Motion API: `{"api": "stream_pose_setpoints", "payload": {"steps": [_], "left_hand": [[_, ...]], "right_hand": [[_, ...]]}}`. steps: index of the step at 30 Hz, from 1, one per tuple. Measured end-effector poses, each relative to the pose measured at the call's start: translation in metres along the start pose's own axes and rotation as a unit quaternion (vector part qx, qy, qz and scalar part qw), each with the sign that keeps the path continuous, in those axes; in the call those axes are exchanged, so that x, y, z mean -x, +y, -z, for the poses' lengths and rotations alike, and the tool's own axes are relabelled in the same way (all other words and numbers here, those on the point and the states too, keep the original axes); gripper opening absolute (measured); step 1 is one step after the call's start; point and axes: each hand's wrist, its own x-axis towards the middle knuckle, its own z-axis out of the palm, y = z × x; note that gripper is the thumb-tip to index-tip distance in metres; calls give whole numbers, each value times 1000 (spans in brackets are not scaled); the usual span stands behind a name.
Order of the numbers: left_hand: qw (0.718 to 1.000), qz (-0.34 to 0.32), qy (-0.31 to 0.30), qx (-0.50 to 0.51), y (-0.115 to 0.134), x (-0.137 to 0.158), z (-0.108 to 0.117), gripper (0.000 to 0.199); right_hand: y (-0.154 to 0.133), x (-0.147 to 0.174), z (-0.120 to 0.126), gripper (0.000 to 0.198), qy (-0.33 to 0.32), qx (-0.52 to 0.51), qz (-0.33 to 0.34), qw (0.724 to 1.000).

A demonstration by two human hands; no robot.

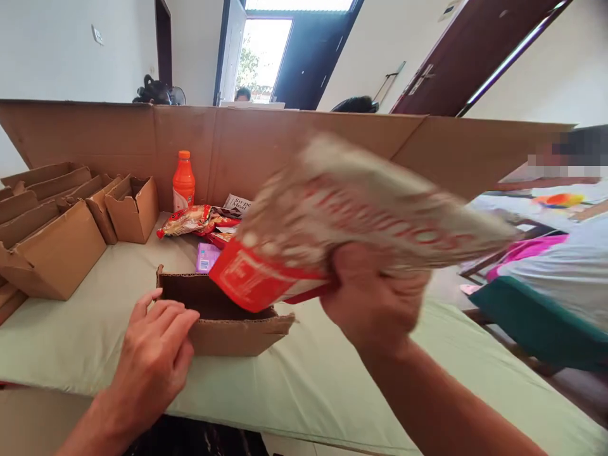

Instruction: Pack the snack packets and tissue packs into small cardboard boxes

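My right hand grips a large snack bag, silvery beige with a red end, blurred by motion. The bag is tilted, and its red end hangs over the opening of a narrow cardboard box. At the box's left end, my left hand is closed over the rim with bent fingers; its thumb side is partly hidden. The box stands open on the pale green cloth. Behind it lie a purple packet and several red snack packs, partly covered by the bag.
Several open cardboard boxes stand at the left. An orange bottle is upright by the tall cardboard wall across the back. On the right, another person is beside a green cloth-covered surface.
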Motion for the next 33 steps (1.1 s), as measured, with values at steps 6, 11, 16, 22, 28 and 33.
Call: {"api": "stream_pose_setpoints", "payload": {"steps": [6, 11, 16, 22, 28, 33], "left_hand": [[1000, -3, 20, 21, 5, 27, 3, 39], [999, -6, 18, 41, 2, 20, 1, 33], [998, -1, 18, 65, 0, 13, 0, 32], [996, 2, -8, 89, -4, 14, 5, 31], [989, -46, -112, 80, -7, -14, 24, 22], [964, -83, -247, 55, -15, -41, 20, 5]], "right_hand": [[-4, -12, -13, 11, -185, 231, 136, 946], [-5, -24, -22, 29, -344, 459, 153, 805], [9, -25, -56, 25, -464, 599, 69, 649], [26, -35, -62, 28, -631, 532, -38, 563], [18, -44, -45, 37, -661, 395, -40, 637], [13, -42, -35, 33, -625, 404, -15, 667]]}}
